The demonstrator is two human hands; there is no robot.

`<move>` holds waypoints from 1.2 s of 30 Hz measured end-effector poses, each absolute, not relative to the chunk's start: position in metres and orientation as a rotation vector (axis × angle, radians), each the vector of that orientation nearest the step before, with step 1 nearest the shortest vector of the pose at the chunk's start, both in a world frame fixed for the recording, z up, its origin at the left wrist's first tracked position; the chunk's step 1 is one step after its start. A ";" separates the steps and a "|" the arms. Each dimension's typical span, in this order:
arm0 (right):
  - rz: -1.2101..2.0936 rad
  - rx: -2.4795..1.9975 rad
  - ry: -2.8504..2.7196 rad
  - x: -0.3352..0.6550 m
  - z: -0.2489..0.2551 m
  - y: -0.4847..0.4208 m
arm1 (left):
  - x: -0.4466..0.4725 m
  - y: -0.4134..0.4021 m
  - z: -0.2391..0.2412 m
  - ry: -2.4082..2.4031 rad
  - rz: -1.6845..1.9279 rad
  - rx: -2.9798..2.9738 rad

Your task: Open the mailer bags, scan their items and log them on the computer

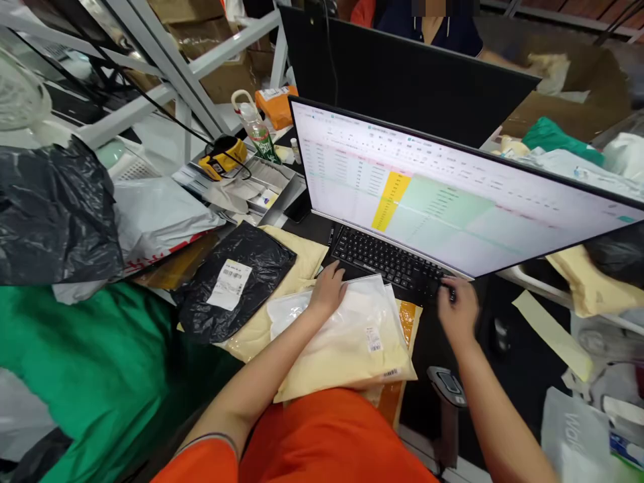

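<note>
My left hand (328, 292) lies with its fingers stretched over the top edge of a pale plastic mailing bag (347, 349), just below the left end of the black keyboard (382, 258). The bag carries small barcode labels and rests against my lap. At the keyboard's right end is my right hand (459, 308), fingers curled, with a small black thing (451, 294) showing between thumb and fingers; its kind is unclear. Below that hand sits a barcode scanner (447, 389). A black mailing bag (241, 282) with a white label lies left of my left hand.
A wide monitor (402, 188) showing a spreadsheet stands behind the keyboard. A mouse (500, 335) and a yellowish paper strip (553, 335) lie at right. A drink bottle (259, 131) and yellow tape measure (223, 157) stand back left. Green cloth (90, 362) hangs left. Another person (433, 30) sits opposite.
</note>
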State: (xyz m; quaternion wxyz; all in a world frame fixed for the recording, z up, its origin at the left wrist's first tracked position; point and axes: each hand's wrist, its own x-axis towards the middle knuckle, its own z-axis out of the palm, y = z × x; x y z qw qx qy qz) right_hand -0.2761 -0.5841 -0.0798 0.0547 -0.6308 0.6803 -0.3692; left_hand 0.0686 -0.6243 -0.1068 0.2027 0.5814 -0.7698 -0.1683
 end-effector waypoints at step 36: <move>-0.585 -1.979 1.979 -0.098 -0.150 -0.654 | 0.047 -0.684 -0.169 -2.341 -0.427 1.462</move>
